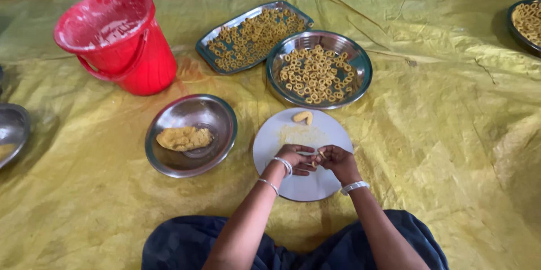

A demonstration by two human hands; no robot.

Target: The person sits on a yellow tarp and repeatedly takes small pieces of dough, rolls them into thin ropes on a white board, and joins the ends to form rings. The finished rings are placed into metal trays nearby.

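Observation:
My left hand and my right hand meet over a round white board on the floor sheet. Between their fingertips they pinch a small strip of yellow dough. A curled piece of dough lies at the board's far edge, with a dusty yellow smear below it. To the left stands a steel bowl with a lump of yellow dough in it. Both wrists carry silver bangles.
A round steel plate and a rectangular steel tray hold several dough rings. A red bucket stands far left. Another plate of rings is at right, a steel bowl at left. Yellow sheet covers the floor.

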